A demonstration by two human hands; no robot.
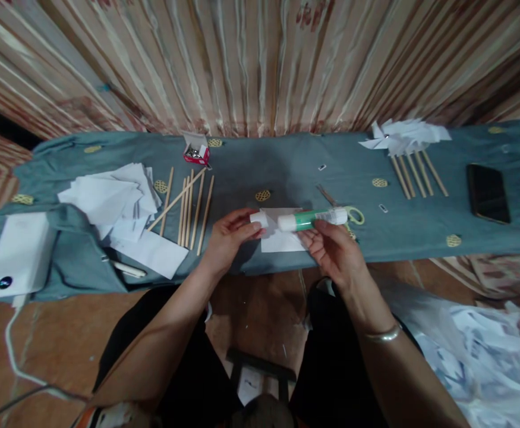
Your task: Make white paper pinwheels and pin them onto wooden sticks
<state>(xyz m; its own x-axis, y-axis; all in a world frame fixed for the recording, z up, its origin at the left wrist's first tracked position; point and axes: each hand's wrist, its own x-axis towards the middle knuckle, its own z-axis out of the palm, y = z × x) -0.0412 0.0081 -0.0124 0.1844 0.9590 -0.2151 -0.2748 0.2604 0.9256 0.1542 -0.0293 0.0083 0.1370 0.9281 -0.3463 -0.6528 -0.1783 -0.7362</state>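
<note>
A green-and-white glue stick (305, 220) lies sideways in my right hand (335, 246), which is closed around its right half. Pinched between the thumb and fingers of my left hand (228, 238) is a small white cap (258, 220), a short gap away from the stick's white left end. Below both hands a white sheet of paper (281, 241) rests at the table's front edge, partly hidden by my fingers. Scissors with yellow-green handles (355, 216) lie just beyond the glue stick, partly covered by it.
Left of me are wooden sticks (183, 211), a paper pile (103, 199), a red box of small metal pieces (196, 148) and a white device (16, 252). Paper pinwheels on sticks (413, 142) and a phone (488, 193) lie right. A plastic bag (473, 356) stands lower right.
</note>
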